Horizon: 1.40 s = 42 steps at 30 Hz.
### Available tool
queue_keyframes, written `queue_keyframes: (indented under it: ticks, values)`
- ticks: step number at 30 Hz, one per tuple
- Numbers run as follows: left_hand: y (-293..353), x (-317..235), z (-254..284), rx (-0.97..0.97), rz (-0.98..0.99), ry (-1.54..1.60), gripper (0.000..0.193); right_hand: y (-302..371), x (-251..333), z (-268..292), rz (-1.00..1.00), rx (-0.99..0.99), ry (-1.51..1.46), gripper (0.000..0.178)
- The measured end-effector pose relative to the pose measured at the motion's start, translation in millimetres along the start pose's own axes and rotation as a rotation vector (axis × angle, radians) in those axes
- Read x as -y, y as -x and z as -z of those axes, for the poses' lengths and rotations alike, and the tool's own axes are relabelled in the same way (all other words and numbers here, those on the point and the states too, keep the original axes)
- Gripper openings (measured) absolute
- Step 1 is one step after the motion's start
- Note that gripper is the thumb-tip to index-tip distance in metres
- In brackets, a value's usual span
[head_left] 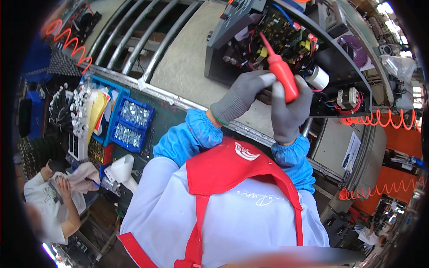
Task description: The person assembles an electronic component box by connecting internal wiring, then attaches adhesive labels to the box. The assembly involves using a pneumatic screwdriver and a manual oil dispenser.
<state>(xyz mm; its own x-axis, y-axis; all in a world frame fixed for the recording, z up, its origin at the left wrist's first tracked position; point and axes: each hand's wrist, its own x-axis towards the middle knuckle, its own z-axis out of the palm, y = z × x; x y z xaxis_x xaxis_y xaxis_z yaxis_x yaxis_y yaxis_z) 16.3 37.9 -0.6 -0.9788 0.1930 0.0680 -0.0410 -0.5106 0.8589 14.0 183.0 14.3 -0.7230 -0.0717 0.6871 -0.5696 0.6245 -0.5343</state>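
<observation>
Closed the gloved right hand [291, 109] round the red squeeze bottle [283, 71], thumb on the left flank and fingers on the other. Curled the gloved left hand [245, 93] just beside it, fingertips up against or very near the bottle; could not tell contact from a narrow gap there. Held the bottle over the near part of the open grey casing [212, 62], tilted, with its slim nozzle [267, 43] aimed away from the body and in over the crowded circuit board [286, 33]. Could not make out the tip's exact depth, or any drop from it.

Called, in all likelihood, for a steady wrist and a light, even squeeze, tip close to its spot. Seemed wise to use the left hand as a brace for the right. Asked for care around the blue wire [283, 14], the white cylinder [318, 78] and the transformer [347, 98], all probably easy to smear or knock. Looked best to ease pressure before lifting clear, leaving no trailing thread across neighbouring parts.
</observation>
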Motion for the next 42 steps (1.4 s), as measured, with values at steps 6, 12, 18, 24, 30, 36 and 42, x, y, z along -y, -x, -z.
queue_keyframes:
  ticks: [6,12,18,24,30,36,42]
  values:
    - [40.1,22.9,4.7,0.136,0.190,-0.276,0.044,74.9,-4.9,31.4,-0.384,0.229,-0.227,0.049]
    - [61.9,48.7,19.4,0.271,0.462,-0.325,0.046,113.0,-13.3,41.3,-0.960,0.489,-0.707,0.045]
    - [58.6,52.8,1.1,0.335,0.499,-0.360,0.045,140.2,-29.8,49.1,-1.024,0.451,-0.739,0.049]
    - [45.8,99.1,-13.4,0.354,0.601,-0.469,0.043,193.7,-85.1,111.7,-1.207,-0.060,-0.603,0.039]
    - [44.2,122.1,-11.4,0.178,0.615,-0.526,0.038,214.6,-229.1,197.0,-1.250,-0.396,-0.098,0.038]
    - [48.4,151.9,-33.0,-0.249,0.625,-0.467,0.039,213.0,-385.3,286.5,-1.113,-0.569,-0.409,0.023]
    - [24.2,163.1,-90.8,-0.246,0.456,-0.615,0.043,251.5,-499.5,332.3,-1.013,-0.483,0.034,0.022]
